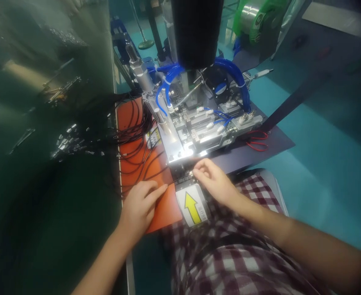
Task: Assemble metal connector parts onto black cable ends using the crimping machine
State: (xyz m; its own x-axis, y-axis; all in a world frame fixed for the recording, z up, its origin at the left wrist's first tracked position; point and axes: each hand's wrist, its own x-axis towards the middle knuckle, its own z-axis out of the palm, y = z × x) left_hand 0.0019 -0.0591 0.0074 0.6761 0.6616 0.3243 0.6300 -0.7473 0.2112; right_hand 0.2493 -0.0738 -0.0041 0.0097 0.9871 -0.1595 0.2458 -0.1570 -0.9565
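Note:
On the orange sheet (165, 205), my left hand (139, 205) is closed, thumb and index finger together toward the fixture. A thin black cable seems to run from these fingertips to the dark slotted fixture (185, 179). My right hand (214, 180) is pinched at the fixture's right side, just below the machine's metal front plate (180, 153). Something small and shiny shows by its fingertips, too small to name. A white label with a yellow arrow (192, 207) lies in front of the fixture. Several black cables (137, 131) trail across the orange sheet, left of the machine.
Behind the fixture stands the machine (211, 127) with blue air tubes (242, 82) and metal cylinders. A black column (197, 32) hangs above it. Cable ends with bright metal tips (68, 141) lie on the dark green table (60, 213). A green wire spool (254, 20) is upper right.

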